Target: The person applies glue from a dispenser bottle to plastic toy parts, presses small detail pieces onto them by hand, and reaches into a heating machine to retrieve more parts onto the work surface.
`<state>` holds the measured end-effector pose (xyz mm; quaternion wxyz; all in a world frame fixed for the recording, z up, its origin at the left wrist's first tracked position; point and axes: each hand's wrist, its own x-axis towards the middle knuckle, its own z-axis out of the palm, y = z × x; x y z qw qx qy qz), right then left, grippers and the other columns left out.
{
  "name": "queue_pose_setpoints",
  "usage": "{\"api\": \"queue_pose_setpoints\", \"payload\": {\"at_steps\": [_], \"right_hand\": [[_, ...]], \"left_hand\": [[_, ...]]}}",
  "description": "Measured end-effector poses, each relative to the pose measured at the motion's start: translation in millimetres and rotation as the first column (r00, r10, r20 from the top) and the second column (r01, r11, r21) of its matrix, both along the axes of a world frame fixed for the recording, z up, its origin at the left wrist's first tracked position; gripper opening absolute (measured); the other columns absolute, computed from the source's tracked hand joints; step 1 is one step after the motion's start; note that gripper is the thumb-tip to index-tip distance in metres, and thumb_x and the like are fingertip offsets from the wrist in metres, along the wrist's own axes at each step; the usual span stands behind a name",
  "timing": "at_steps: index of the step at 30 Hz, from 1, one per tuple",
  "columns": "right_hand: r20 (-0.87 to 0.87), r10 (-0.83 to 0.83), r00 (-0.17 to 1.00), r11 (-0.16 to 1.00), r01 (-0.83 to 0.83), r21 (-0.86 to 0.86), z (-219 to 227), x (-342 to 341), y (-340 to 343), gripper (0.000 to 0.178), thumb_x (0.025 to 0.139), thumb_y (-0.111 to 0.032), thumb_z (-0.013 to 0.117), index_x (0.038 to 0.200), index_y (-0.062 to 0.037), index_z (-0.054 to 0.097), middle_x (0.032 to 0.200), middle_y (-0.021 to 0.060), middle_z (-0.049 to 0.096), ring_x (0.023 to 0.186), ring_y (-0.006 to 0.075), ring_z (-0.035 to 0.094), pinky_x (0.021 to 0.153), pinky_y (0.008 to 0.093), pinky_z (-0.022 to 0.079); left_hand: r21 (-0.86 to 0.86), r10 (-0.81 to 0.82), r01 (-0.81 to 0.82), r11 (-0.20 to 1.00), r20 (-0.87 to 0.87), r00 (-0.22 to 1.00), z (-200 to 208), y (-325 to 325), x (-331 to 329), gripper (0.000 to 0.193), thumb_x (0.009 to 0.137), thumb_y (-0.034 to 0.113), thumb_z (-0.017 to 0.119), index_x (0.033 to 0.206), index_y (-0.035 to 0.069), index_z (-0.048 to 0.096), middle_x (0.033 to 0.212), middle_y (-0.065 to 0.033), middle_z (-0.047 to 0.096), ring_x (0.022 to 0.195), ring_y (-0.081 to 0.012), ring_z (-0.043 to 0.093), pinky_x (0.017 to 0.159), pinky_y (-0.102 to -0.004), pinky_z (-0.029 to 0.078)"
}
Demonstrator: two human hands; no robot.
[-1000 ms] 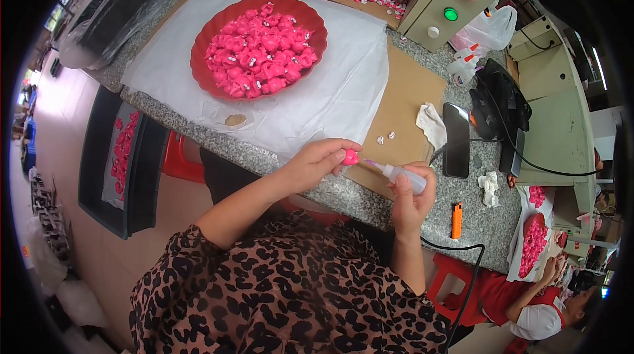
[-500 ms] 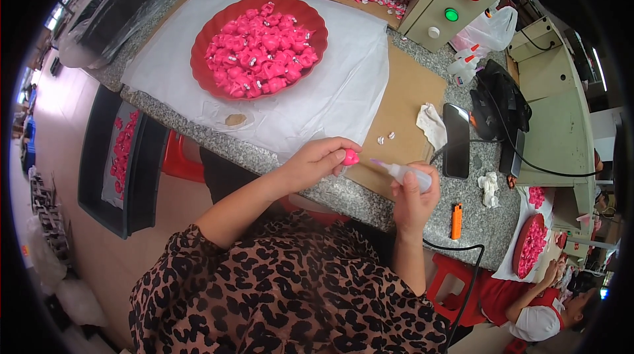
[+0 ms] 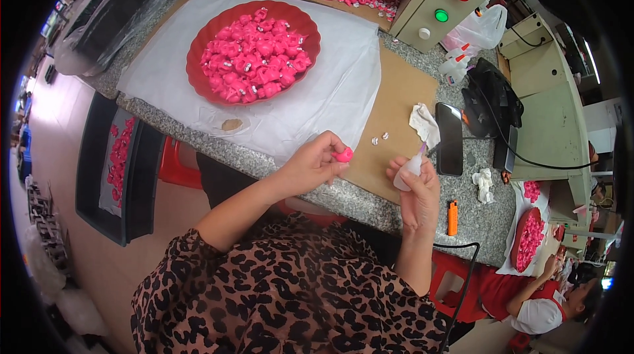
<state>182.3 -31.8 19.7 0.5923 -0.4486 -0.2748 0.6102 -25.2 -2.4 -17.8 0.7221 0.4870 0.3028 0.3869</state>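
Between the thumb and fingers of my left hand point(image 3: 316, 165) is a small pink plastic figure point(image 3: 344, 154), held over the front edge of the table. My right hand point(image 3: 417, 190) grips a small white squeeze bottle point(image 3: 411, 170) with its purple nozzle pointing up and away. Beyond the hands, two small white pieces point(image 3: 380, 139) lie on the brown cardboard point(image 3: 389, 100). To the far left a red scalloped bowl point(image 3: 198, 83) heaped with similar pink figures point(image 3: 254, 57) rests on white paper point(image 3: 330, 93).
Right of the cardboard are a crumpled white cloth point(image 3: 424, 124), a phone point(image 3: 449, 139), an orange lighter point(image 3: 452, 218) and a black bag point(image 3: 492, 96). A machine point(image 3: 439, 4) holding pink parts stands behind. A dark bin point(image 3: 89, 189) is at left; a co-worker point(image 3: 528, 301) sits at right.
The squeeze bottle has swung from pointing left at the pink figure to pointing upward, away from it. My left hand still holds the figure, its fingers slightly shifted.
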Motion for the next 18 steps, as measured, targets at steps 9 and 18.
{"api": "queue_pose_setpoints", "payload": {"at_steps": [9, 18], "right_hand": [[0.639, -0.058, 0.767, 0.997, 0.078, -0.003, -20.8, -9.8, 25.0, 0.016, 0.074, -0.014, 0.061, 0.078, 0.0006, 0.056, 0.063, 0.0021, 0.055, 0.051, 0.0079, 0.050, 0.047, 0.0229, 0.037], [0.955, 0.151, 0.256, 0.984, 0.054, -0.170, -11.5, -27.5, 45.0, 0.029, 0.071, -0.030, 0.061, 0.081, -0.0028, 0.064, 0.065, 0.0170, 0.060, 0.058, 0.0288, 0.058, 0.054, 0.0359, 0.043]], "left_hand": [[-0.121, 0.045, -0.016, 0.993, 0.241, 0.970, -0.7, 2.3, 2.4, 0.015, 0.080, 0.000, 0.053, 0.086, 0.004, 0.040, 0.079, -0.0045, 0.049, 0.064, -0.0079, 0.048, 0.053, -0.0205, 0.041], [-0.059, 0.006, 0.009, 0.998, 0.254, 0.967, -4.7, -1.9, -2.2, 0.017, 0.077, -0.002, 0.056, 0.084, 0.006, 0.043, 0.091, -0.0036, 0.049, 0.076, -0.0071, 0.048, 0.061, -0.0196, 0.041]]}}
